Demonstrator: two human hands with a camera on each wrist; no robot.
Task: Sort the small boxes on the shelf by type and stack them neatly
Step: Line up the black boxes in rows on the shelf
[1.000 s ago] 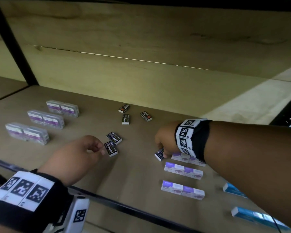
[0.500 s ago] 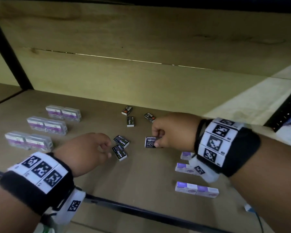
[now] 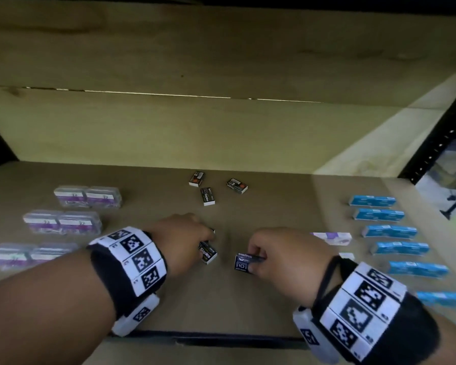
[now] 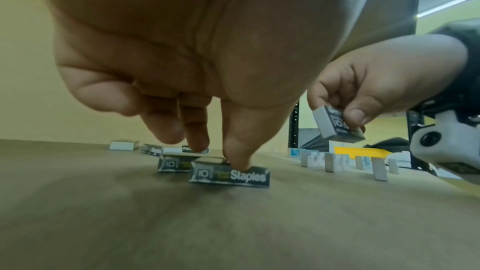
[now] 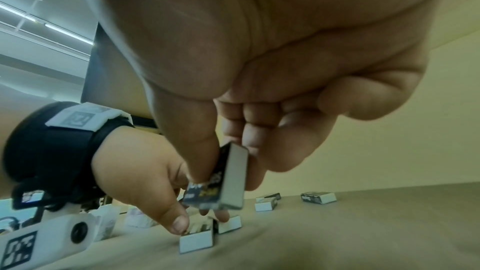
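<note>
Small black staples boxes lie on the wooden shelf (image 3: 221,299). My left hand (image 3: 208,241) reaches down on two of them: the thumb presses the top of the near staples box (image 4: 228,176) (image 3: 208,253), and a fingertip touches the box behind it (image 4: 174,164). My right hand (image 3: 250,262) pinches another staples box (image 3: 244,262) (image 5: 221,184) between thumb and fingers, tilted and lifted off the shelf, just right of the left hand. Three more staples boxes (image 3: 207,196) lie loose farther back.
Clear boxes with purple labels (image 3: 62,222) sit in pairs at the left. Blue boxes (image 3: 390,231) line the right side, with white-purple boxes (image 3: 332,237) partly hidden behind my right wrist. A black rail (image 3: 208,335) marks the front edge.
My right hand picked a staples box from near the white-purple boxes and carried it left toward the middle. The left hand stayed at the two centre boxes.
</note>
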